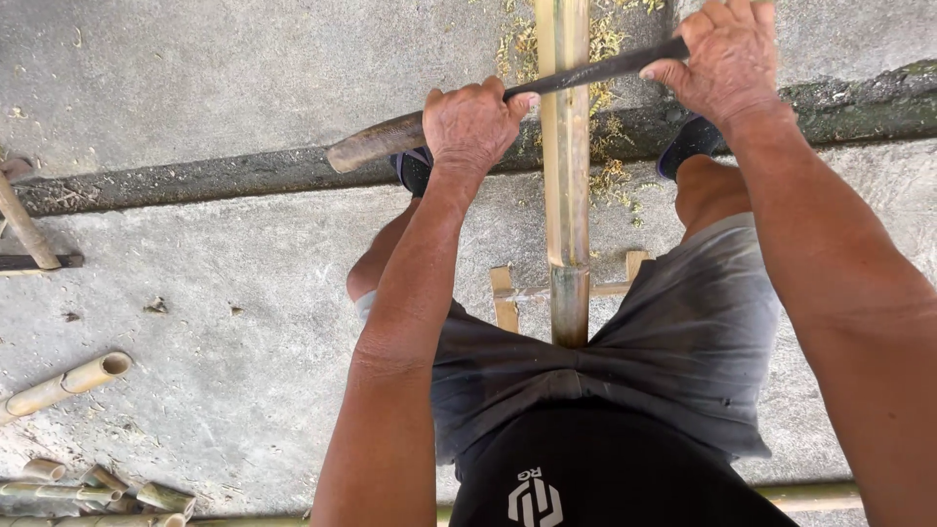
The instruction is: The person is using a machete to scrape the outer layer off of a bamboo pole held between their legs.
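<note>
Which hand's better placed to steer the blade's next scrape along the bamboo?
Probably left. The left hand grips the blade beside its wooden handle, close to the bamboo pole. The right hand only pinches the far tip.

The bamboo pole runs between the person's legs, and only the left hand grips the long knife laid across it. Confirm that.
Not quite. The head view shows both hands on the knife: left hand near the handle, right hand at the far end. The bamboo pole does run between the legs.
</note>
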